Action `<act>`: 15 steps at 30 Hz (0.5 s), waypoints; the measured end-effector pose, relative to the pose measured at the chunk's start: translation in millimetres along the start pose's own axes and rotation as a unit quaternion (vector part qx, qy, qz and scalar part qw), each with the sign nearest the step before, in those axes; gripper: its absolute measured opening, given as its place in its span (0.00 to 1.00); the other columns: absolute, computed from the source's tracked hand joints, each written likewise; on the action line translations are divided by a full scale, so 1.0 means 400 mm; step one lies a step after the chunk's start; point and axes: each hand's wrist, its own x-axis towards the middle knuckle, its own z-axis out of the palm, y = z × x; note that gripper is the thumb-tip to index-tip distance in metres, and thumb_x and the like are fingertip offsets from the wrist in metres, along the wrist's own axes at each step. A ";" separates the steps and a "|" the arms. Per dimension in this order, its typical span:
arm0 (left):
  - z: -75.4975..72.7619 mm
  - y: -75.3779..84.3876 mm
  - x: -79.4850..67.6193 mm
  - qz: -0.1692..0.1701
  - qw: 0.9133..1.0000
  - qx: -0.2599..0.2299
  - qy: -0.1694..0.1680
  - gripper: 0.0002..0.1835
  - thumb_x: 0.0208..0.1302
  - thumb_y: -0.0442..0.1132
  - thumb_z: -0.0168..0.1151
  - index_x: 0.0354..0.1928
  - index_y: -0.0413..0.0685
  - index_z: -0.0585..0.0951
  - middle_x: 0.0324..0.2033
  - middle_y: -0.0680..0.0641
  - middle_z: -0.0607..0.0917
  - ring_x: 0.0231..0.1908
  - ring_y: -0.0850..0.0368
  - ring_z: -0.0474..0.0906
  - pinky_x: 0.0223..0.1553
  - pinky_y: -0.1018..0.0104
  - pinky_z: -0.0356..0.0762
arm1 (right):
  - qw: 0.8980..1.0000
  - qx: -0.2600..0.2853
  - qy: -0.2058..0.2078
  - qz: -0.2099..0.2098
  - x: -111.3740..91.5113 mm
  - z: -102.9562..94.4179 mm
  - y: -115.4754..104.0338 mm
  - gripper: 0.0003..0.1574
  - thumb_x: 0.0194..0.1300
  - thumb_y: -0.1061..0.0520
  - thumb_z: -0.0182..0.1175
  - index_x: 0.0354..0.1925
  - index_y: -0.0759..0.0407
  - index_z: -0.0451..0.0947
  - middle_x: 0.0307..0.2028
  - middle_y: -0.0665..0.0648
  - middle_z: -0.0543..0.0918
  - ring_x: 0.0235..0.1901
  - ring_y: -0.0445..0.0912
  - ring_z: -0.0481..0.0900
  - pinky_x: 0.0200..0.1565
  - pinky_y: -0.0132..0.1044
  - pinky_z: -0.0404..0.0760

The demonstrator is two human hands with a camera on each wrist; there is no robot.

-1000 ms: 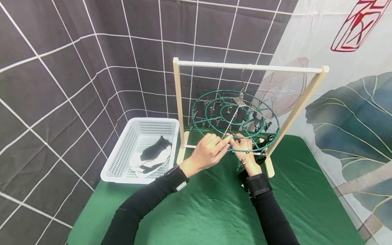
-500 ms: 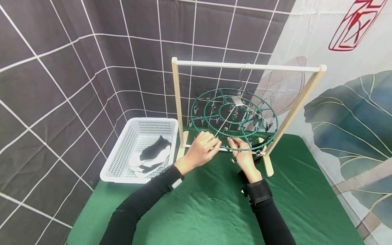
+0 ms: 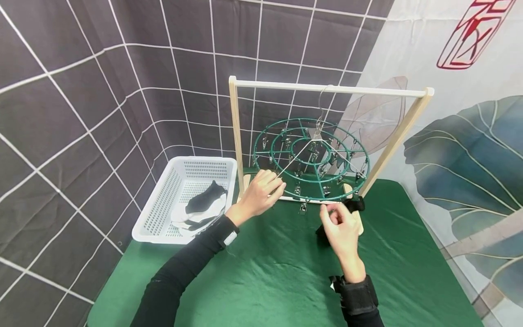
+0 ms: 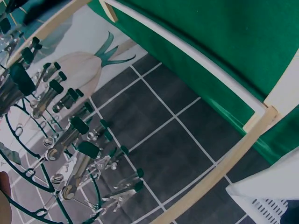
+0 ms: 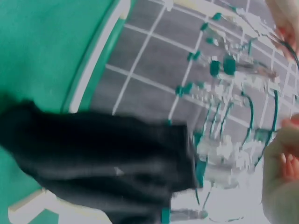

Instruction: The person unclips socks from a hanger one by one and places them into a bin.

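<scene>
A round green clip hanger (image 3: 304,180) hangs by its metal hook from a wooden rack. My left hand (image 3: 263,193) pinches its front rim near the end of a white wire stay. My right hand (image 3: 342,231) stands just in front of the rim, a little to the right, its fingers loosely bent with nothing between them. Small metal clips with green tips (image 4: 79,168) dangle from the rings. A black sock (image 5: 103,158) hangs from clips beside the right hand; in the head view the right hand hides part of it.
To the left a white plastic basket (image 3: 140,227) holds a dark sock (image 3: 206,197) on top of white ones. The rack's top bar (image 3: 286,85) spans above the hanger, with wooden posts (image 3: 236,122) at both sides. A green cloth (image 3: 261,281) covers the table.
My left hand has moved left along with the rim, and the hanger has turned, its front going left. My right hand has come off the rim, down and to the right.
</scene>
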 end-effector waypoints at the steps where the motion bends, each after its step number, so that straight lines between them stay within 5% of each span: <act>1: -0.001 -0.003 -0.001 -0.002 1.000 -0.001 -0.001 0.09 0.67 0.36 0.52 0.29 0.45 0.78 0.24 0.51 0.72 0.29 0.55 0.67 0.36 0.62 0.66 | 1.000 -0.008 0.009 0.014 0.002 -0.010 0.003 0.06 0.55 0.61 0.65 0.28 0.61 0.76 0.11 0.46 0.62 0.12 0.35 0.57 0.21 0.28 0.57; 7: -0.010 -0.010 -0.005 -0.009 1.000 0.004 -0.002 0.08 0.66 0.37 0.53 0.30 0.45 0.78 0.34 0.47 0.77 0.36 0.53 0.72 0.41 0.61 0.71 | 0.986 -0.103 -0.058 0.114 0.007 -0.034 0.045 0.20 0.56 0.50 0.67 0.40 0.61 0.75 0.17 0.49 0.64 0.16 0.40 0.60 0.25 0.31 0.60; 10: -0.011 -0.010 -0.005 -0.011 1.000 0.005 0.001 0.07 0.65 0.36 0.55 0.29 0.44 0.78 0.43 0.41 0.77 0.45 0.49 0.73 0.51 0.59 0.72 | 0.986 -0.100 -0.085 0.101 0.004 -0.031 0.056 0.16 0.57 0.50 0.67 0.35 0.61 0.76 0.16 0.48 0.64 0.17 0.43 0.62 0.26 0.32 0.62; 15: -0.011 0.003 0.007 0.008 1.000 0.016 0.019 0.06 0.63 0.36 0.57 0.31 0.42 0.80 0.51 0.37 0.74 0.53 0.43 0.70 0.60 0.55 0.66 | 0.993 -0.070 -0.066 0.064 -0.001 -0.022 0.055 0.12 0.57 0.55 0.66 0.23 0.56 0.74 0.13 0.46 0.65 0.22 0.42 0.66 0.28 0.31 0.63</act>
